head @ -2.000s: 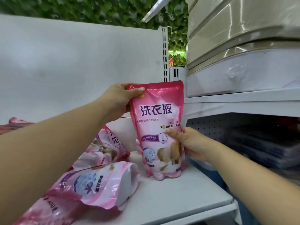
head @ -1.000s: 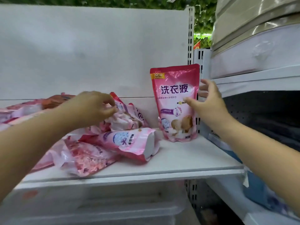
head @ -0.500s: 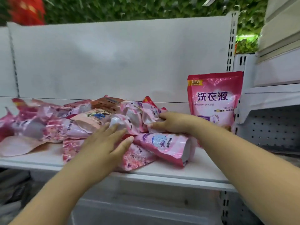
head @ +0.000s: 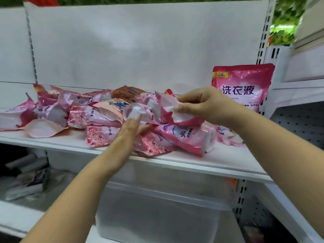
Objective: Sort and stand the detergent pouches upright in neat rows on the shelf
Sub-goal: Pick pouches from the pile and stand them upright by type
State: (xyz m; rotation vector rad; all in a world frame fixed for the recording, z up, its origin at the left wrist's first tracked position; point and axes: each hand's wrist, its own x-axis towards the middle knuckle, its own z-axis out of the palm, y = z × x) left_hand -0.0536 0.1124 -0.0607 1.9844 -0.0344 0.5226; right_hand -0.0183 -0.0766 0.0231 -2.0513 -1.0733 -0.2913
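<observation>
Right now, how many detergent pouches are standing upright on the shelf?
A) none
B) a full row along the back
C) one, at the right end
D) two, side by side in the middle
C: only the pink pouch at the right end of the shelf stands upright; the rest lie in a heap, where the right hand pinches one pouch and the left hand rests open on another.

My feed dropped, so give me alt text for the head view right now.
The right hand grips a pink pouch above a heap of lying pouches on the white shelf, and the open left hand rests on the heap. One pouch stands upright at the right end.
</observation>
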